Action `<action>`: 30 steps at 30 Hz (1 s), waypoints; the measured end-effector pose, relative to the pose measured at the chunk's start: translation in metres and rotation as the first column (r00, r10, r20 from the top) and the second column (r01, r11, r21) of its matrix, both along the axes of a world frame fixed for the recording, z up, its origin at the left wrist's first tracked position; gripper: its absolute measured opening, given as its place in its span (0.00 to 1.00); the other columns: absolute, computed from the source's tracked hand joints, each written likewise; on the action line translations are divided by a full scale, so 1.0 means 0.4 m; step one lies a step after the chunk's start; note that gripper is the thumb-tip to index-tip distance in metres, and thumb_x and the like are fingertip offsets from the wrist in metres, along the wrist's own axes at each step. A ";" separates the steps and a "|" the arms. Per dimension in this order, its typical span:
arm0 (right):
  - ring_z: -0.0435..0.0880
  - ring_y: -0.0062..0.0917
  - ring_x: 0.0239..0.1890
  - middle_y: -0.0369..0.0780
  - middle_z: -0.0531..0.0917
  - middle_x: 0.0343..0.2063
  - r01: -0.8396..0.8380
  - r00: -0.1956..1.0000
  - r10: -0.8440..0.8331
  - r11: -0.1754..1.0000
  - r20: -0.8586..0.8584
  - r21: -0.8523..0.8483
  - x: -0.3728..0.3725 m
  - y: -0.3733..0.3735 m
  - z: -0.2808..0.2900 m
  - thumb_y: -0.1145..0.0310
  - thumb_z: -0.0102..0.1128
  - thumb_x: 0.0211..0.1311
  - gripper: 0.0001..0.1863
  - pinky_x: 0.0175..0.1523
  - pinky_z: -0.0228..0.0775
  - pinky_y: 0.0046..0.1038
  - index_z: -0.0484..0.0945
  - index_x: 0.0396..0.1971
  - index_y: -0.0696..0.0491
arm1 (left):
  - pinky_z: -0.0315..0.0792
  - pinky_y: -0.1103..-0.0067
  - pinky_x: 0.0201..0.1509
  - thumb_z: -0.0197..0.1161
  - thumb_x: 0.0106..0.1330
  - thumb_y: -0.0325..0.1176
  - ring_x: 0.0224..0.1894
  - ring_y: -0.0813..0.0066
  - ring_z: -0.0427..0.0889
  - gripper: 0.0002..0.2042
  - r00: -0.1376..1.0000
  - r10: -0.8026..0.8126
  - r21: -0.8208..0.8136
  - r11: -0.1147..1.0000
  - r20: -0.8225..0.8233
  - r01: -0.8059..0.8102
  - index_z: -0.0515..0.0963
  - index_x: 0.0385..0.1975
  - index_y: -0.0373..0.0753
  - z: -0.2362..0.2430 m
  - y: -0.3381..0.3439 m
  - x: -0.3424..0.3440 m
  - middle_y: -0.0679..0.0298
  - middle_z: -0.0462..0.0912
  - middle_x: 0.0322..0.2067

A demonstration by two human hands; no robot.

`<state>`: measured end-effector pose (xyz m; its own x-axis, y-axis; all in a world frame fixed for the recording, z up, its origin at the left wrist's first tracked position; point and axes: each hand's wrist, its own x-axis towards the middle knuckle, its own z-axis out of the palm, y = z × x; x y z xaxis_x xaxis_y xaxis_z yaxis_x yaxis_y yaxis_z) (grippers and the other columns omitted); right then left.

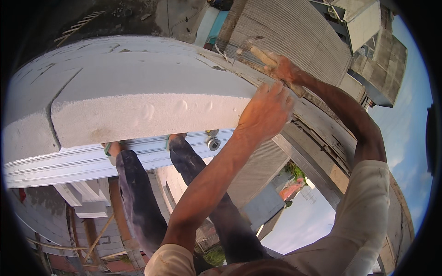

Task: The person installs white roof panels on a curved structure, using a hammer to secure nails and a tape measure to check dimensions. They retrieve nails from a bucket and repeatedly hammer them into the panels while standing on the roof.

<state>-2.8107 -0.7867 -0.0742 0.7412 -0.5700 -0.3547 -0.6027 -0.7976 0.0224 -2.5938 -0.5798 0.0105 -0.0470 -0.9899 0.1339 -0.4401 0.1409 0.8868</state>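
Observation:
My right hand [284, 70] is closed round the wooden handle of a hammer [262, 56], its metal head raised to the upper left above a long weathered wooden board [317, 110]. Just below it, my left hand [266, 110] rests at the right end of a white block wall [138, 78], against the board. Its fingers are bent and close together, and whatever they may pinch is hidden. Shallow round dents mark the near face of the wall, and a dark joint runs down its left part.
My feet stand on a ribbed white ledge [69, 165] below the wall, beside a grey round roll [213, 144]. Past the wall's far side lie a ladder [78, 28] far below and a corrugated roof [294, 27]. There are deep drops on both sides.

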 end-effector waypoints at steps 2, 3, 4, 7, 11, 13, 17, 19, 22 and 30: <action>0.81 0.21 0.31 0.37 0.81 0.29 -0.103 0.981 0.106 0.994 -0.162 0.029 -0.014 -0.018 -0.004 0.54 0.63 0.73 0.34 0.36 0.81 0.31 0.65 0.73 0.52 | 0.69 0.72 0.48 0.63 0.63 0.35 0.49 0.67 0.75 0.07 0.999 -0.006 -0.017 1.000 0.033 0.007 0.83 0.35 0.40 -0.003 0.002 -0.005 0.65 0.81 0.35; 0.82 0.22 0.32 0.37 0.81 0.30 0.303 0.898 -0.200 0.927 -0.392 0.221 0.083 -0.049 0.020 0.53 0.63 0.73 0.35 0.37 0.81 0.32 0.65 0.73 0.52 | 0.69 0.72 0.48 0.63 0.63 0.35 0.49 0.67 0.75 0.07 0.998 0.007 -0.007 1.000 0.065 -0.007 0.83 0.35 0.40 -0.020 0.003 -0.001 0.65 0.81 0.35; 0.82 0.23 0.33 0.38 0.82 0.31 0.543 0.791 -0.362 0.786 -0.493 0.295 0.138 -0.051 0.052 0.52 0.64 0.72 0.36 0.39 0.82 0.33 0.65 0.74 0.53 | 0.69 0.72 0.48 0.63 0.63 0.35 0.48 0.67 0.75 0.07 0.998 0.027 -0.004 1.000 0.062 -0.027 0.83 0.35 0.40 -0.023 0.003 0.002 0.65 0.81 0.35; 0.83 0.25 0.35 0.41 0.83 0.34 0.775 0.630 -0.620 0.543 -0.467 0.324 0.234 -0.044 0.107 0.51 0.66 0.70 0.38 0.42 0.81 0.35 0.66 0.73 0.53 | 0.69 0.72 0.48 0.63 0.63 0.34 0.49 0.67 0.75 0.07 0.997 0.057 -0.010 0.998 0.042 -0.057 0.83 0.35 0.40 -0.017 0.002 0.005 0.65 0.80 0.35; 0.81 0.23 0.26 0.39 0.82 0.30 0.536 0.825 -0.429 0.800 -0.369 0.268 0.066 -0.008 0.027 0.52 0.65 0.71 0.31 0.32 0.79 0.30 0.72 0.66 0.55 | 0.69 0.71 0.49 0.63 0.63 0.35 0.49 0.67 0.75 0.07 1.000 0.011 0.001 1.000 0.015 -0.011 0.83 0.35 0.40 -0.007 0.003 0.001 0.65 0.80 0.35; 0.81 0.23 0.26 0.39 0.82 0.30 0.441 0.837 -0.283 0.856 -0.468 0.270 0.012 -0.036 -0.004 0.52 0.65 0.71 0.28 0.30 0.78 0.29 0.75 0.61 0.56 | 0.69 0.71 0.49 0.63 0.63 0.36 0.49 0.67 0.75 0.08 1.000 0.001 -0.003 1.000 0.027 -0.001 0.83 0.35 0.40 -0.010 0.002 0.002 0.65 0.80 0.36; 0.85 0.30 0.37 0.45 0.84 0.37 0.858 0.478 -0.583 0.468 -0.657 0.209 0.189 -0.063 0.074 0.50 0.66 0.70 0.32 0.44 0.81 0.36 0.75 0.62 0.58 | 0.69 0.71 0.50 0.63 0.63 0.37 0.50 0.67 0.75 0.08 0.999 0.015 0.005 1.000 0.048 -0.015 0.83 0.35 0.40 -0.015 0.005 0.003 0.65 0.80 0.36; 0.84 0.30 0.37 0.46 0.84 0.38 0.722 0.686 -0.614 0.639 -0.391 0.264 0.149 -0.032 0.056 0.50 0.65 0.70 0.32 0.43 0.81 0.36 0.74 0.65 0.57 | 0.69 0.71 0.50 0.63 0.63 0.37 0.50 0.67 0.75 0.08 0.999 0.019 0.003 1.000 0.035 -0.019 0.83 0.35 0.40 -0.014 0.004 0.001 0.65 0.80 0.36; 0.83 0.26 0.28 0.43 0.83 0.33 -0.095 0.983 0.114 0.986 -0.141 0.138 0.038 0.002 0.018 0.51 0.63 0.73 0.30 0.31 0.78 0.31 0.73 0.65 0.55 | 0.69 0.71 0.50 0.63 0.63 0.36 0.49 0.66 0.75 0.08 0.999 0.033 -0.006 0.999 0.004 -0.033 0.83 0.35 0.40 -0.009 0.002 -0.002 0.64 0.80 0.36; 0.84 0.29 0.34 0.43 0.84 0.35 0.709 0.705 -0.623 0.625 -0.339 0.325 0.109 -0.020 0.045 0.49 0.62 0.72 0.34 0.42 0.81 0.40 0.69 0.70 0.54 | 0.69 0.71 0.49 0.62 0.63 0.35 0.49 0.66 0.75 0.07 0.999 -0.019 0.003 1.000 0.031 0.019 0.83 0.36 0.40 -0.001 0.006 -0.001 0.65 0.80 0.36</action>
<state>-2.7671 -0.7948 -0.0563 0.1147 -0.6515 -0.7499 -0.9904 -0.1338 -0.0352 -2.5942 -0.5775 0.0099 -0.0699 -0.9892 0.1290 -0.4647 0.1467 0.8732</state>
